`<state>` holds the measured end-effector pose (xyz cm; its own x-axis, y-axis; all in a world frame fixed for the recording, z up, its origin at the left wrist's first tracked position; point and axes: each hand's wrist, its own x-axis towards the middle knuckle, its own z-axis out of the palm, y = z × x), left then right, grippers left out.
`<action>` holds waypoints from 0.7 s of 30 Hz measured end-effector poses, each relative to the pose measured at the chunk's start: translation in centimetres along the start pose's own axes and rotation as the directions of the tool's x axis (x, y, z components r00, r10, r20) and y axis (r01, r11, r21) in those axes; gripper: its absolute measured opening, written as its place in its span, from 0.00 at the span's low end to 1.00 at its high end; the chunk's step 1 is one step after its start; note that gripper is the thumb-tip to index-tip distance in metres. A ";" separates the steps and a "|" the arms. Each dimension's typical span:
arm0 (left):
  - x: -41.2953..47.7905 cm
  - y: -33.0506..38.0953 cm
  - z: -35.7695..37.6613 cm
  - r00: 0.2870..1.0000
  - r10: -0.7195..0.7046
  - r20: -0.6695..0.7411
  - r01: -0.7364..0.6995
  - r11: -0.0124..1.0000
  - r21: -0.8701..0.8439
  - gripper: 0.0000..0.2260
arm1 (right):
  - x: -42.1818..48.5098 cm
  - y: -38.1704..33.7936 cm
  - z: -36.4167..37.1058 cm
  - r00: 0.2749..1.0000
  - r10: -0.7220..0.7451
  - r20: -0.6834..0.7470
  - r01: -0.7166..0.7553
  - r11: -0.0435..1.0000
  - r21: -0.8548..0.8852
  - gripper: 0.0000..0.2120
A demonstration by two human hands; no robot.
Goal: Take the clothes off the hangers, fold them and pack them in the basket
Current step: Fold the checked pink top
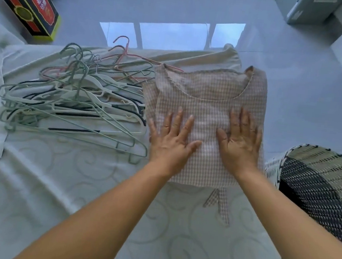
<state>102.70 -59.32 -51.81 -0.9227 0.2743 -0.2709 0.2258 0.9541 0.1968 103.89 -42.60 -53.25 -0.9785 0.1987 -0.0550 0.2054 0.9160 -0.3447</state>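
Head view: left hand [172, 138] and right hand [239, 142] press flat, fingers spread, on the checked garment [208, 95]; hangers [76, 104] at nine o'clock, basket [320, 182] at three.

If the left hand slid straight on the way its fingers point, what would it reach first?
The left hand would first cross more of the checked garment, towards its far edge, where a pink hanger lies; depth there is unclear.

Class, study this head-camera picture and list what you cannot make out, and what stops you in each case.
1. Inside of the basket: cut off by the right edge, its wall hides any contents.
2. Checked top under the left hand and right hand: covered by flat palms.
3. Number of hangers: tangled, overlapping pile.
4. Print on the box: too small and blurred.
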 end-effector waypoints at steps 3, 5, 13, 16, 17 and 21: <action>2.9 -1.2 0.5 0.998 -0.065 -0.002 0.065 0.998 0.007 0.29 | 2.9 -0.1 0.4 0.999 0.008 0.032 -0.007 1.000 -0.014 0.33; 4.4 -1.7 1.3 0.996 -0.090 0.017 0.090 0.996 -0.014 0.29 | 4.6 -0.2 1.2 0.998 -0.008 0.061 0.012 0.999 -0.053 0.31; 9.1 -2.6 3.3 0.995 -0.099 0.027 0.099 0.995 -0.024 0.30 | 9.5 0.9 4.2 0.993 0.025 0.114 -0.017 0.998 -0.066 0.27; 9.4 -2.6 2.9 0.992 -0.105 0.066 0.108 0.993 -0.039 0.29 | 9.7 0.7 4.0 0.985 0.057 0.165 -0.045 0.996 -0.079 0.28; 9.3 -2.7 2.6 0.990 -0.097 0.106 0.104 0.993 -0.058 0.29 | 9.7 0.6 3.9 0.981 0.063 0.186 -0.046 0.995 -0.090 0.28; 5.9 -3.9 -0.1 0.999 0.040 0.023 -0.028 0.918 -0.395 0.36 | 9.9 0.8 1.6 0.957 0.098 0.275 -0.075 0.993 -0.094 0.30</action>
<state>96.31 -61.42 -54.04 -0.9055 0.3151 -0.2841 0.1098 0.8209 0.5604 94.35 -40.42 -55.61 -0.9208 0.1842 -0.3438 0.2788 0.9272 -0.2501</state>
